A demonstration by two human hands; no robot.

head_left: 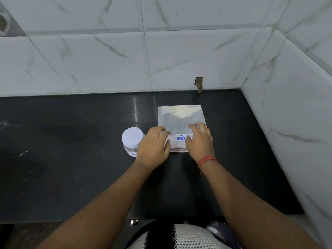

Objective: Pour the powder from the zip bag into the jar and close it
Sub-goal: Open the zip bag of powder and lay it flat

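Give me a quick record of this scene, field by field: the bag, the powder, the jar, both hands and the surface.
zip bag: lies flat on the counter, printed end toward the person
powder: pale, gathered at the bag's far end
jar: upright, left of the bag, white lid on
left hand: rests on the bag's near left corner, beside the jar
right hand: fingers spread on the bag's near right part; red band on the wrist
counter: dark, glossy, against a tiled wall

Both hands (177,143) press the zip bag (181,121) flat beside the capped jar (132,141).
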